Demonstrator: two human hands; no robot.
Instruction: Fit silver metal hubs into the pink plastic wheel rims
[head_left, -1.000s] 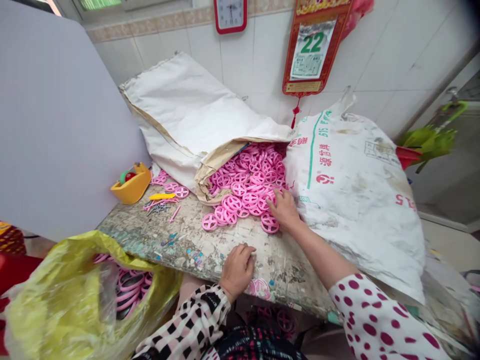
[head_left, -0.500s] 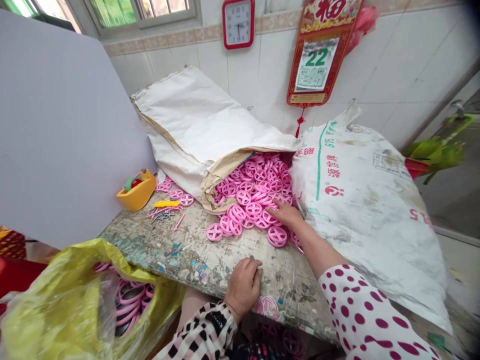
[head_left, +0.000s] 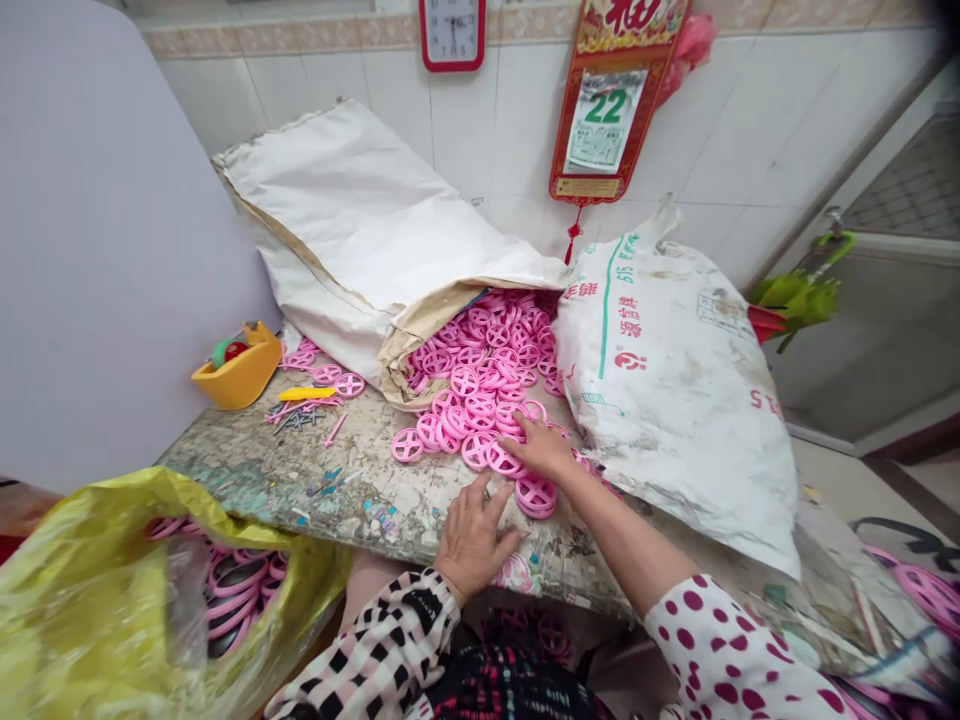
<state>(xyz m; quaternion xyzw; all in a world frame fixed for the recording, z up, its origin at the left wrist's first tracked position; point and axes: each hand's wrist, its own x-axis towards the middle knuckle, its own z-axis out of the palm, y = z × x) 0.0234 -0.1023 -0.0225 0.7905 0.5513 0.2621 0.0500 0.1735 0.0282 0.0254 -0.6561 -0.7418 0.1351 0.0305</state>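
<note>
Sprawling pink wheels [head_left: 465, 381] under right hand [head_left: 541, 450] (left hand [head_left: 471, 535] just beside, flat)

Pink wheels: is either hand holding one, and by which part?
Neither grips one. The right hand lies flat on the wheels; the left hand rests open on the table.

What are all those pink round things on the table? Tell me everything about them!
The pink wheels are small flat plastic-looking rings, each with a cross of spokes inside. Dozens spill in a loose heap from the open mouth of the white sack, lying on its side, onto the worn table. Most lie flat and overlap. The right hand rests palm down on the front ones; the left hand lies spread beside them.
</note>
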